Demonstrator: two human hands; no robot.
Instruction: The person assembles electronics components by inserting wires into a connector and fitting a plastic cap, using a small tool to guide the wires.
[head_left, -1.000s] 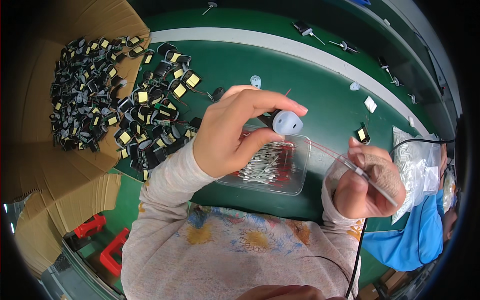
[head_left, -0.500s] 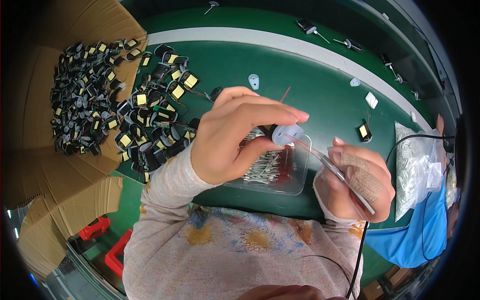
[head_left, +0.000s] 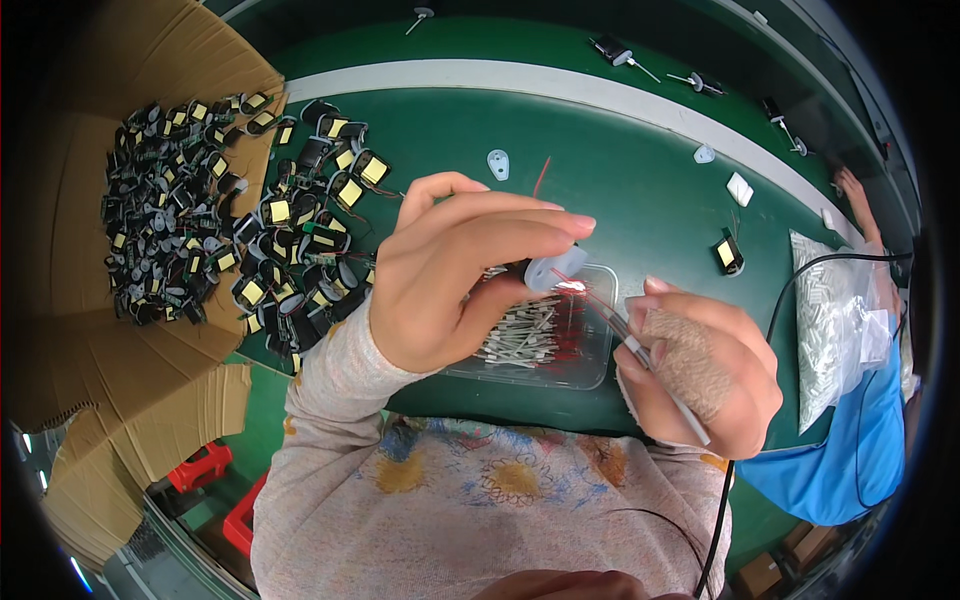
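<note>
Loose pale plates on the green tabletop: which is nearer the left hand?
The plate just beyond the left hand; the other plate lies well to the right, beside the white strip.

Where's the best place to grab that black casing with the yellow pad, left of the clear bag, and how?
Probably pinch the black casing by its two long sides, coming from above: it lies with both sides free, while a thin wire leaves its far end.

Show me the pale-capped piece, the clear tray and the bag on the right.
Pale-capped piece (head_left: 554, 270), head view: on its cap.
Clear tray (head_left: 568, 379), head view: on its near wall.
Bag (head_left: 818, 325), head view: on its middle.
</note>
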